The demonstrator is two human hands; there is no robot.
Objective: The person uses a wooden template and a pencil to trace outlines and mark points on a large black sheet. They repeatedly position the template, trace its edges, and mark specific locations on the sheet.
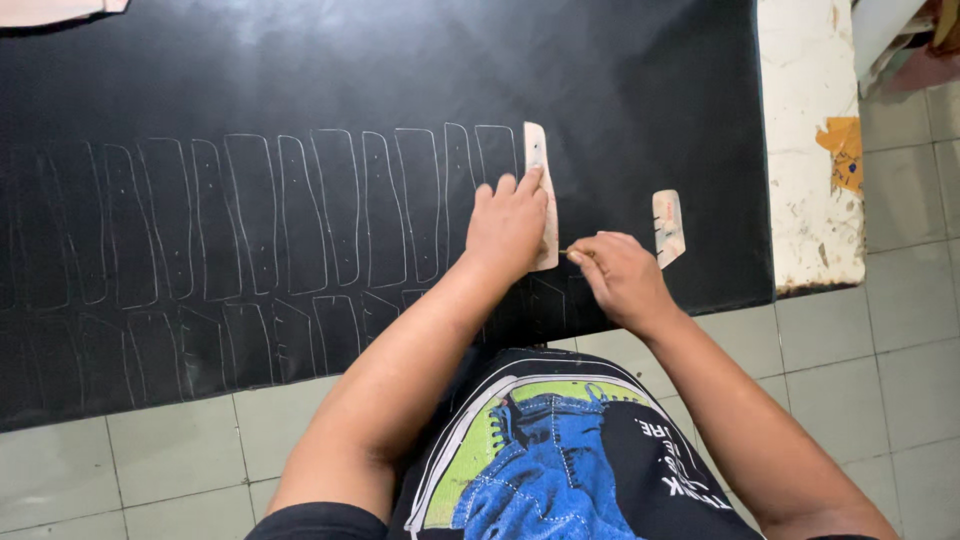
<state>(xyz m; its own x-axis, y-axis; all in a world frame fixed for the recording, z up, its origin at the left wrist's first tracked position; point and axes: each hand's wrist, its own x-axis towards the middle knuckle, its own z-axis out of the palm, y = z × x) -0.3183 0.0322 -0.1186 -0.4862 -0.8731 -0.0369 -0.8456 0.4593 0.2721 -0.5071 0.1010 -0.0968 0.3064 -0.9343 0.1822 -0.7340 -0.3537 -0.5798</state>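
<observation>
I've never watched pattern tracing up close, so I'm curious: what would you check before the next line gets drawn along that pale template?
1. Template pinned: the left hand presses flat on the pale template, which lies on the black sheet. Ok.
2. Marking tool at the edge: the right hand pinches a thin marking tool with its tip at the template's lower right edge. Ok.
3. Spacing from the last traced outline: the template sits just right of it; whether they overlap, cannot tell.
4. Room further right: bare black sheet remains, but a second template lies there. Not ok until moved.
5. Sheet lying flat: no wrinkles visible near the hands. Ok.
</observation>
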